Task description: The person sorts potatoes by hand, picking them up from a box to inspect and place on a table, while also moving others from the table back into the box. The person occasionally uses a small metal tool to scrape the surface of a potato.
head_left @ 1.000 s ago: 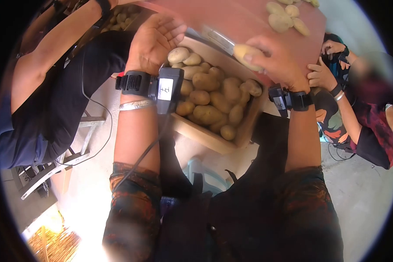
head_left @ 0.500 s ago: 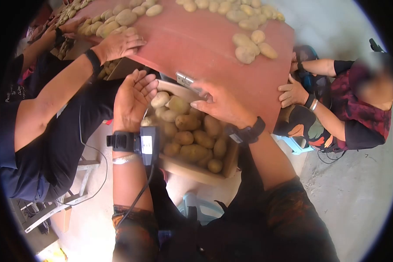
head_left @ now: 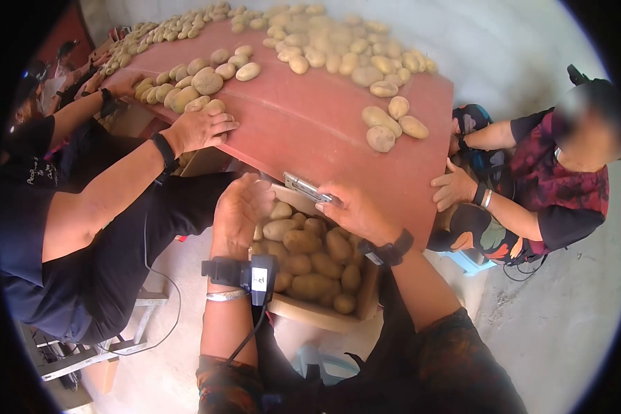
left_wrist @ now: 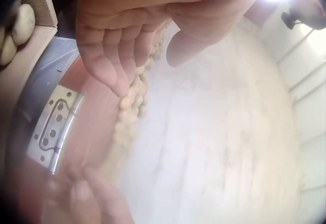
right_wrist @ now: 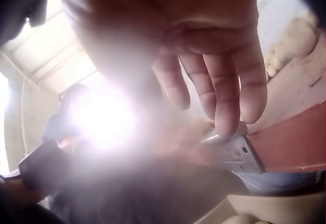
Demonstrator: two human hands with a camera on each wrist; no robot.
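"While the box [head_left: 317, 317] sits before you, how are your hands?"

"My left hand [head_left: 241, 207]: released, fingers loosely bent, over the box's far left corner. My right hand [head_left: 354, 209]: also released, no potato in it, fingertips at the metal hinge [head_left: 304, 187]; cannot tell how firmly they touch."

"And the hinge sits where?"

"Just beyond the box's far side, on the near edge of the red table [head_left: 303, 114]."

"Potatoes?"

"I count no total. Box potatoes [head_left: 312, 286] lie heaped inside; four table potatoes [head_left: 381, 139] lie grouped beyond the box, to its right."
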